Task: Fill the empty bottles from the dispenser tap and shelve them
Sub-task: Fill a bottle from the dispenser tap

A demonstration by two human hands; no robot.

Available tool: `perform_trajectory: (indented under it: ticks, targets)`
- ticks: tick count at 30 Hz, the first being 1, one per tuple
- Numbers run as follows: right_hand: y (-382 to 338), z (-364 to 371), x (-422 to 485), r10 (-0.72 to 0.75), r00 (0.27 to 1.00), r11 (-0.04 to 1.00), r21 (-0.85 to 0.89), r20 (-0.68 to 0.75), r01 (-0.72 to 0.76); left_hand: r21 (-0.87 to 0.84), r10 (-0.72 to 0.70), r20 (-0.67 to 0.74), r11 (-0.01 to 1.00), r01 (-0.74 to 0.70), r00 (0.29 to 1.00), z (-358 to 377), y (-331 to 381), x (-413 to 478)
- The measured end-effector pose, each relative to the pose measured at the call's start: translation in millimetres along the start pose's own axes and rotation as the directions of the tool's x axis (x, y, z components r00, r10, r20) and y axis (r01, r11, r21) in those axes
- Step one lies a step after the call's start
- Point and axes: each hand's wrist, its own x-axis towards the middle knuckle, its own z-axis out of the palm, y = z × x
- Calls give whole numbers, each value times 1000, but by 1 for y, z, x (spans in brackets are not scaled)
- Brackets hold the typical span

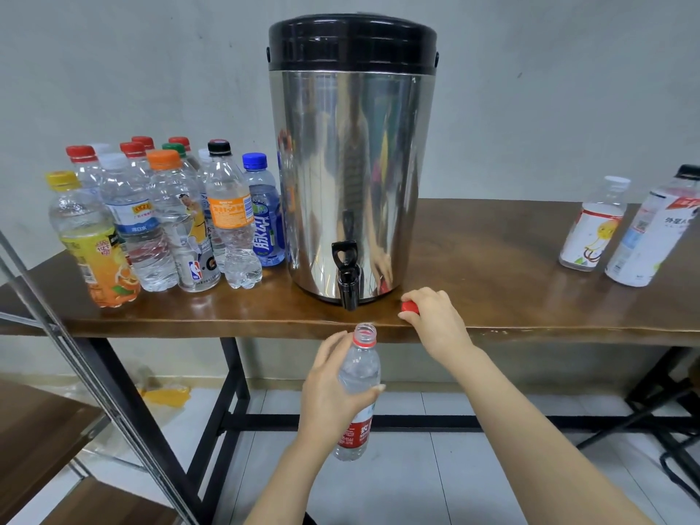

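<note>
While left fingers [334, 344] wrap the bottle [360, 369] below the tap [347, 276], right fingers [418, 297] pinch its cap [410, 307].

Wooden table [492, 259], tiled floor [397, 486].

Open tabletop [492, 252] is seen between the dispenser [352, 164] and two bottles [592, 229] at right. The left side is blocked by crowded bottles [163, 221].

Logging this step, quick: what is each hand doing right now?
Left hand: grips the uncapped clear plastic bottle with a red label.
Right hand: pinches a small red bottle cap.
</note>
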Motion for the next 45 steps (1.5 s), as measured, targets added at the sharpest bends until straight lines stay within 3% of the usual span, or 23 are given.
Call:
perform_trajectory:
  ticks: [4,7,9,13,23,30,37,41,45]
  targets:
    - [-1,-7,-6,-36,998,998,48,46,34,-62,-38,-21,997,37,999,0,1,-5]
    - [-2,-19,-17,-115,993,975,191,-2,113,-65,-41,1,997,41,999,-2,7,-7]
    - [-8,-34,-27,-196,980,929,313,-41,199,-63,-33,11,997,34,999,-4,12,-8]
    - [-26,-68,-45,-392,920,812,476,19,337,-77,-30,4,997,30,1000,-4,24,-7]
    - [-43,-81,-49,-511,852,823,352,116,445,-62,39,-42,997,-42,998,-7,40,-13]
    - [-52,-81,-52,-493,860,840,328,130,432,-27,67,-46,997,-68,997,-12,42,-15]
    - [-58,-76,-60,-343,928,937,115,146,329,-10,61,-1,998,-61,998,-9,44,-16]
    - [-55,-79,-56,-408,898,893,275,163,356,-74,25,-23,997,-26,999,-11,42,-15]
    - [-52,-84,-54,-459,856,869,319,237,378,-77,54,-13,996,-54,998,-16,43,-14]
